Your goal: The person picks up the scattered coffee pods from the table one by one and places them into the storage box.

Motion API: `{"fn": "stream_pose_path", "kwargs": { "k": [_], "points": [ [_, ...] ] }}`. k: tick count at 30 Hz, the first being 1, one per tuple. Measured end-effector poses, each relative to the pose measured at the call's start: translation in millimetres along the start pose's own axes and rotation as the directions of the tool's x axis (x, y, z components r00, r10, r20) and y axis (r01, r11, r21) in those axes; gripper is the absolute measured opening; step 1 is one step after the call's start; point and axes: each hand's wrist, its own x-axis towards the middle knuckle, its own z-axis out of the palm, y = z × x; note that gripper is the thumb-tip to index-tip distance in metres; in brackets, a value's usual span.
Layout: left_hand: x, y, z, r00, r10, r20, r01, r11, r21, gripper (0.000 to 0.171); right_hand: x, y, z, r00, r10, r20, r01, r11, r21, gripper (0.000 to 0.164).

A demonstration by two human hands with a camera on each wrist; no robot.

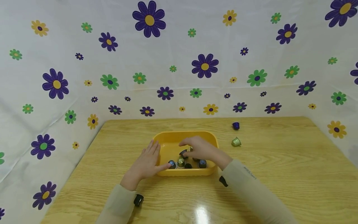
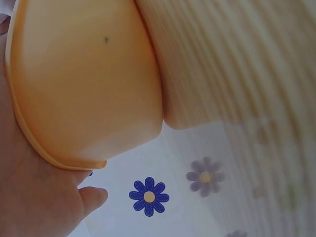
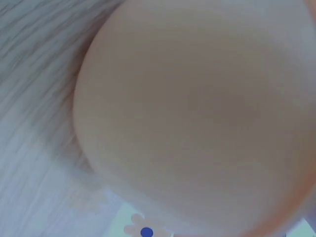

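Observation:
A yellow plastic tray (image 1: 167, 134) on the table holds several coffee capsules along its near side. Among them are a gold capsule (image 1: 181, 162), a blue one (image 1: 172, 164) and a dark blue one (image 1: 202, 164). My left hand (image 1: 145, 163) rests at the tray's left end, fingers straight along the rim and thumb stretched over the near corner. Inside the tray is my right hand (image 1: 202, 147), its index finger and thumb spread apart. Right at the thumb tip lies a tilted dark capsule (image 1: 183, 152). The wrist views show mainly the tray's outer wall (image 2: 94, 84).
Right of the tray, a light green capsule (image 1: 236, 142) and a dark blue capsule (image 1: 236, 125) lie on the wooden table (image 1: 279, 161). Behind and beside the table hangs a white flower-printed cloth (image 1: 179, 46). Black straps (image 1: 138, 200) show at the wrists.

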Motion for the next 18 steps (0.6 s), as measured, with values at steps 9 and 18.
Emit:
{"fn": "stream_pose_path", "kwargs": {
  "k": [9, 18],
  "points": [
    [-1.3, 0.0, 0.8, 1.000, -0.005, -0.004, 0.005, 1.000, -0.006, 0.095, -16.8, 8.2, -10.7, 0.998, -0.009, -0.064, 0.008, 1.000, -0.009, 0.033],
    [-1.0, 0.4, 0.8, 1.000, 0.010, -0.010, -0.010, 1.000, 0.001, 0.095, -34.9, 22.1, -20.6, 0.992, 0.094, -0.089, -0.094, 0.996, 0.006, 0.032]
  ]
}}
